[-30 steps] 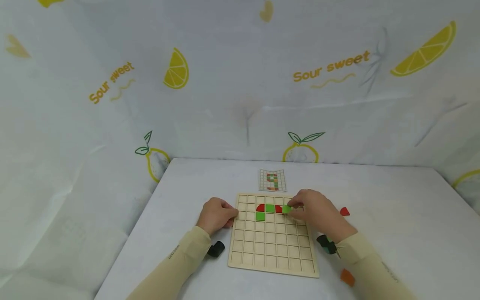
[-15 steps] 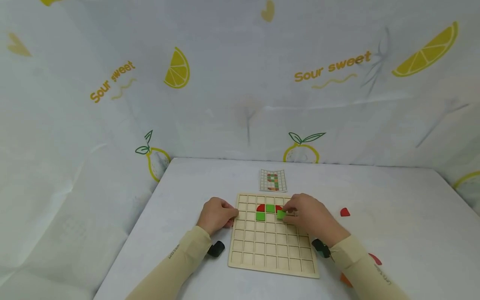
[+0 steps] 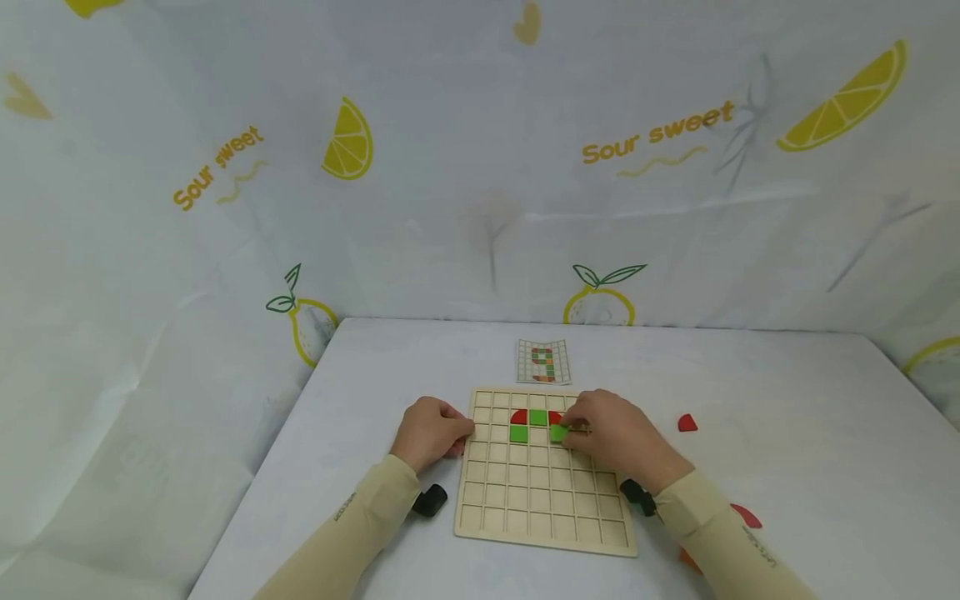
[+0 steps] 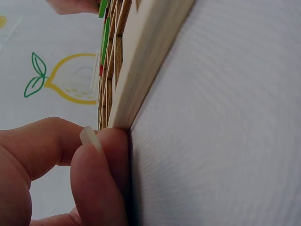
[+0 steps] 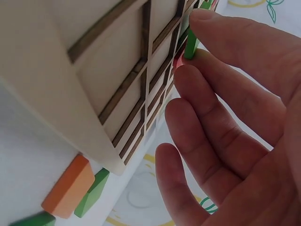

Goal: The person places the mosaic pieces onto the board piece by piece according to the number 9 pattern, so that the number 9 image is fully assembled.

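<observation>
A wooden grid board (image 3: pixel 525 500) lies on the table. My left hand (image 3: pixel 429 433) is at its left edge, and in the left wrist view the fingertips (image 4: pixel 113 146) pinch the rim. My right hand (image 3: pixel 618 433) holds a green square tile (image 3: pixel 558 433) between thumb and finger, over the second row of tiles. In the right wrist view the green tile (image 5: pixel 192 43) stands tilted against the grid. A red quarter-round (image 3: pixel 519 417), a green square (image 3: pixel 537 417) and a partly hidden red piece (image 3: pixel 555 417) form the upper row; another green square (image 3: pixel 518 433) lies below the left one.
Behind the board lies a pattern card (image 3: pixel 543 362). Right of the board are red pieces (image 3: pixel 687 423) and an orange piece (image 3: pixel 690 561), partly under the right sleeve; the right wrist view shows orange (image 5: pixel 70 186) and green (image 5: pixel 91 193) blocks beside the board's edge.
My right hand has moved left and toward me with the green tile, from right of the upper red piece to just below it. My left hand stays at the board's edge.
</observation>
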{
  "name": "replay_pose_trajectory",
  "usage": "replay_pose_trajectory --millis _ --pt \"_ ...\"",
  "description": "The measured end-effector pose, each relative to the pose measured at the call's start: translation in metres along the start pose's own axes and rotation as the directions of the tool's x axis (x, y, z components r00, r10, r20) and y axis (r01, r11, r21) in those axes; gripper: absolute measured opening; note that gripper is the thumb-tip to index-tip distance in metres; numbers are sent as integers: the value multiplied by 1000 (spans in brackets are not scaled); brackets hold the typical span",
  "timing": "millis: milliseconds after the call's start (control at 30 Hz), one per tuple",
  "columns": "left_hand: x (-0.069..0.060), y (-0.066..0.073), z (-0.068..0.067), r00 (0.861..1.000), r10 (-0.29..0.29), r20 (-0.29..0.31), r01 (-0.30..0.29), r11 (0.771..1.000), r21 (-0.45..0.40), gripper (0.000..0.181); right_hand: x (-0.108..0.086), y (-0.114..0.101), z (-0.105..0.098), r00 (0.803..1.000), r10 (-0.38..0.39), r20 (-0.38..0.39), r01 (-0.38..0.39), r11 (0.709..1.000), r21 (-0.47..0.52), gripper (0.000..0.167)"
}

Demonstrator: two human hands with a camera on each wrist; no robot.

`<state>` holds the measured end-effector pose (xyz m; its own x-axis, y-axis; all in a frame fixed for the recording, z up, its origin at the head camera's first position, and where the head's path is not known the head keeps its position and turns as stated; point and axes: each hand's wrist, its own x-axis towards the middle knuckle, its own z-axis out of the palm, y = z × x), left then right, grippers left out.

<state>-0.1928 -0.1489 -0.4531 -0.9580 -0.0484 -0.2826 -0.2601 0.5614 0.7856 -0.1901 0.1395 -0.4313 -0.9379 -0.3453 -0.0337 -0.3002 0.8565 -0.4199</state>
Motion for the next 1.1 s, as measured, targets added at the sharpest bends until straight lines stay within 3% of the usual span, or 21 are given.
replay_pose_trajectory --millis 733,933,1100 --pt "0 1 -1 1000 25 -12 -25 1000 -9 12 0 0 -2 1000 24 6 -24 1000 -11 21" --pt "0 0 0 1000 15 -2 -15 1000 -8 12 -7 21 -21 997 70 -20 -69 997 19 26" --pt "-1 -1 0 1000 14 -3 -14 1000 -4 10 -22 53 -38 989 143 -36 -142 990 13 34"
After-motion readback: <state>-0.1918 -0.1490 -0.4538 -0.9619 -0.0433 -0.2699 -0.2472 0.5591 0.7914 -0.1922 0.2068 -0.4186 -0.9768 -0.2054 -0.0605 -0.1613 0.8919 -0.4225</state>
